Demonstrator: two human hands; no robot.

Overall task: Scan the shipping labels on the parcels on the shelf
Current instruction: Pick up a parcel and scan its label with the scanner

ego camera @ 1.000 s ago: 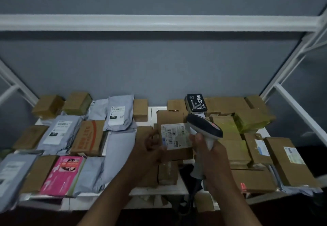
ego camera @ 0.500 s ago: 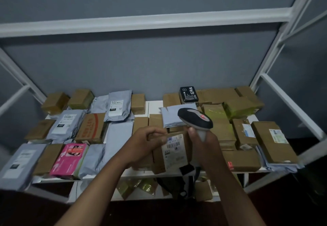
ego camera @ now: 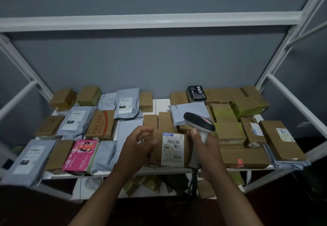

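White metal shelf (ego camera: pixel 160 170) carrying a single layer of parcels, seen from the head camera. Largest items are the stiff cardboard cartons at right, e.g. the long carton (ego camera: pixel 281 140) with a label on its top face; these likely hold their shape and are best taken by two opposite edges. Grey poly mailers (ego camera: pixel 126 102) at left and centre look soft and slick; they would probably sag if lifted by one corner, so support from beneath seems advisable. The pink packet (ego camera: pixel 80 155) lies at the front edge, left of centre. The parcel in hand, a small brown box (ego camera: pixel 170 148), sits at the front middle of the shelf with its white shipping label (ego camera: pixel 173 149) facing up toward the camera; it appears light and rigid, with taped cardboard sides offering a fair hold clear of the barcode. Left hand (ego camera: pixel 138 148): fingers loosely curled beside the box's left edge, thumb at or just off the cardboard; contact cannot be told. Right hand (ego camera: pixel 205 146): fingers clenched round the grip of the barcode scanner (ego camera: pixel 199 125), whose dark head stands just above and behind the label.
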